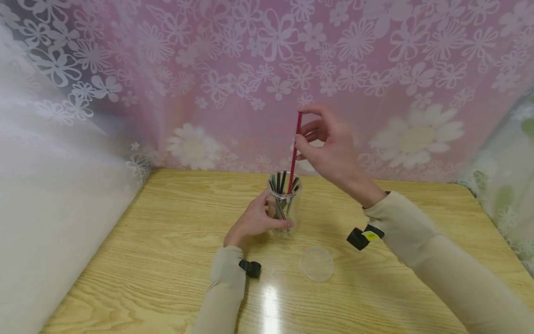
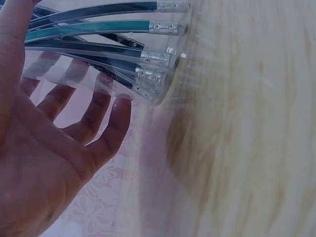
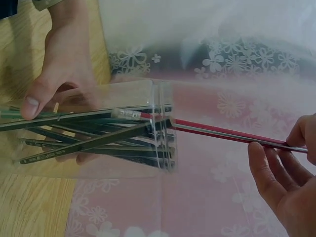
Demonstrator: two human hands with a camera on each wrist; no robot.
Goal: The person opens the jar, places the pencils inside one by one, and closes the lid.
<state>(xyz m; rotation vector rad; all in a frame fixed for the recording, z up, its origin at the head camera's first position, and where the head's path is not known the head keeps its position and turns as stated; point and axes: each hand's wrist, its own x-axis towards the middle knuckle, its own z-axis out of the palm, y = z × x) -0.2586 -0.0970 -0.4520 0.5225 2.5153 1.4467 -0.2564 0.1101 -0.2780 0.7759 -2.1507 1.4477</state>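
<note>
My left hand [image 1: 253,218] grips a clear plastic jar [image 1: 295,212] standing on the table, thumb across its near side and fingers around the far side. Inside lean several dark pencils [image 3: 94,145] and a green one [image 2: 94,29], their metal-banded eraser ends toward the bottom. Above the mouth, my right hand [image 1: 333,148] pinches a red pencil [image 1: 293,169] between thumb and fingers, the index fingertip at its top end. The right wrist view shows the red pencil's eraser end still within the jar, just inside the rim [image 3: 160,94].
A round clear lid [image 1: 317,264] lies flat on the wood-grain table [image 1: 167,260], nearer than the jar and to its right. Behind the table's far edge hangs a pink flowered curtain [image 1: 250,93]; pale sheeting [image 1: 62,185] borders the left side.
</note>
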